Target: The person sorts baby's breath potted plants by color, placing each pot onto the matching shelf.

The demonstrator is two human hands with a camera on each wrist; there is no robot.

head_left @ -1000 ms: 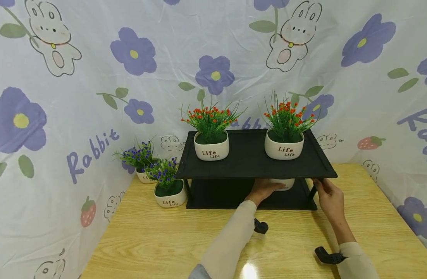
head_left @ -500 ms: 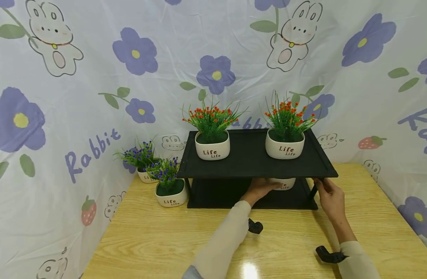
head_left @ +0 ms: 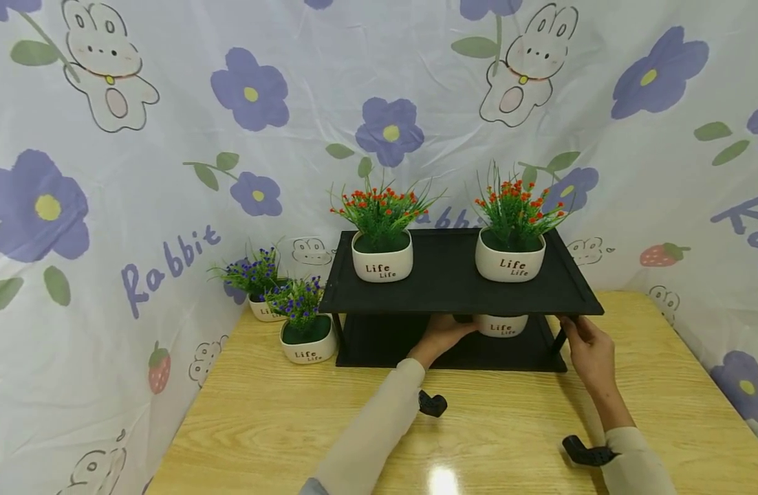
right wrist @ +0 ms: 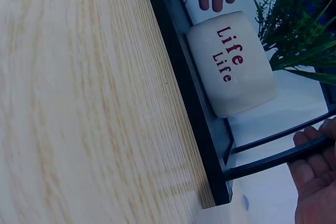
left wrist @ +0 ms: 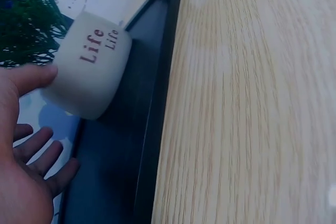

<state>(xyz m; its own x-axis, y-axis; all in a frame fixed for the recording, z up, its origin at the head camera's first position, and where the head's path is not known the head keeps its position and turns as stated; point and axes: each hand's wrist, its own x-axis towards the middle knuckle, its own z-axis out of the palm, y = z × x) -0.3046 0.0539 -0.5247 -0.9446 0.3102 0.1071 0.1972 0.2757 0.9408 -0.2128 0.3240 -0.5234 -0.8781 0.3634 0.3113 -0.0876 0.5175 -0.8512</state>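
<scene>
A white pot (head_left: 503, 326) lettered "Life" stands upright on the lower tier of a black two-tier shelf (head_left: 453, 295), toward its right end. Its plant (right wrist: 294, 40) shows in the wrist views. My left hand (head_left: 444, 335) is just left of this pot, fingers spread and relaxed and holding nothing. In the left wrist view the thumb (left wrist: 37, 77) overlaps the pot's edge, and I cannot tell whether it touches. My right hand (head_left: 592, 352) grips the shelf's front right post (right wrist: 278, 158), fingers curled round it.
Two white pots with red-flowered plants, one left (head_left: 382, 265) and one right (head_left: 510, 261), stand on the upper tier. On the wooden table (head_left: 280, 426), left of the shelf, are two blue-flowered pots, a front one (head_left: 307, 344) and a rear one (head_left: 264, 308). A patterned cloth (head_left: 317, 82) hangs behind.
My left hand has let go of the pot on the lower tier and drawn back to the left. The right hand keeps its grip on the post.
</scene>
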